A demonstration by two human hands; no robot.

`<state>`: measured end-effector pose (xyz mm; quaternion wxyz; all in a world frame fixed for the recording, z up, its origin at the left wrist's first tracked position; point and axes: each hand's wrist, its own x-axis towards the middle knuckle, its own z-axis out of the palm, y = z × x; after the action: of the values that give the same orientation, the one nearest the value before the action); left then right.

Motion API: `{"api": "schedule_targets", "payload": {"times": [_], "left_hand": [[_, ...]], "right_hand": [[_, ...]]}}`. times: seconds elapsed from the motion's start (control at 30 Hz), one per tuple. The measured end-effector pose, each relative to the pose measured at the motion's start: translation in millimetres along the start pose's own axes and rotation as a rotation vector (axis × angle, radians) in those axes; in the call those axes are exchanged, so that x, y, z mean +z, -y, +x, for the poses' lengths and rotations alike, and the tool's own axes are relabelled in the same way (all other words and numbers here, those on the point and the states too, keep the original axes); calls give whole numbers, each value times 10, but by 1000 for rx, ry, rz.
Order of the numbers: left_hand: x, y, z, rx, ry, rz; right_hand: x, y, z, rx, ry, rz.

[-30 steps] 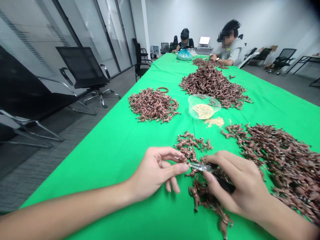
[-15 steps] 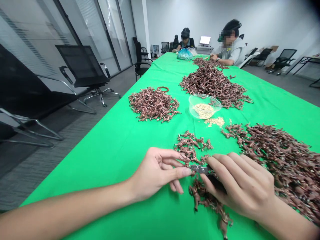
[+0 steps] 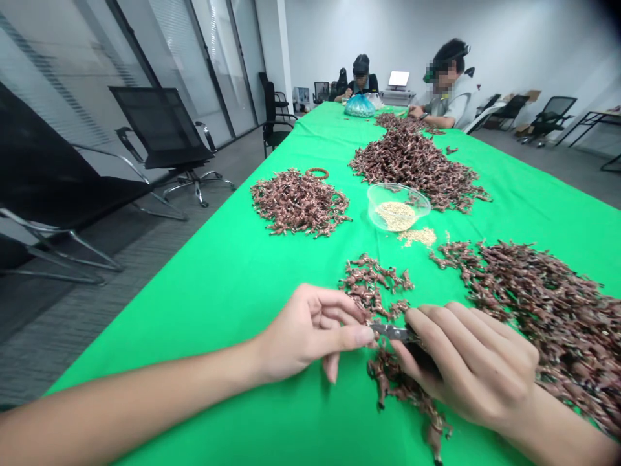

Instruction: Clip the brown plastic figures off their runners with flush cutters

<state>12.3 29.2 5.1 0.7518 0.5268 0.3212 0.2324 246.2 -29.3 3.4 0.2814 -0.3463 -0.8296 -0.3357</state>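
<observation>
My right hand (image 3: 468, 362) is wrapped round a pair of pliers (image 3: 395, 332) with dark handles, whose metal jaws point left. The jaws reach the fingertips of my left hand (image 3: 310, 333). Thumb and forefinger there are pinched on a small brown horse figurine (image 3: 369, 321), mostly hidden by the fingers; what exactly the jaws grip is too small to tell. A loose group of brown horse figurines (image 3: 369, 281) lies just behind my hands. More figurines (image 3: 385, 382) lie below the pliers, partly covered by my right hand.
Large piles of figurines lie at right (image 3: 553, 310), left (image 3: 301, 204) and farther back (image 3: 412, 162) on the green cloth (image 3: 204, 310). A clear bowl (image 3: 422, 202) holds tiny gold-coloured pieces, some spilled beside it (image 3: 422, 237). Two people sit at the far end near a blue bag (image 3: 359, 105).
Both hands have shifted slightly. The pliers have tilted a little, their jaws still at my left fingertips. The lower fingers of my left hand have curled in somewhat.
</observation>
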Motion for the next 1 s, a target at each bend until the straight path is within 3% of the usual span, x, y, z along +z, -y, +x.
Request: {"api": "schedule_targets", "payload": {"times": [0.2,0.43,0.8,1.0], "left_hand": [[-58,-108,13,-64,139,-66],[-61,-33,38,-1,214,-179],[21,102,18,76,61,-210],[22,124,19,101,50,-166]], "right_hand": [[-12,-1,-7,50,7,12],[-7,17,-8,72,13,35],[31,148,-18,69,-27,72],[55,147,-28,80,-34,103]]}}
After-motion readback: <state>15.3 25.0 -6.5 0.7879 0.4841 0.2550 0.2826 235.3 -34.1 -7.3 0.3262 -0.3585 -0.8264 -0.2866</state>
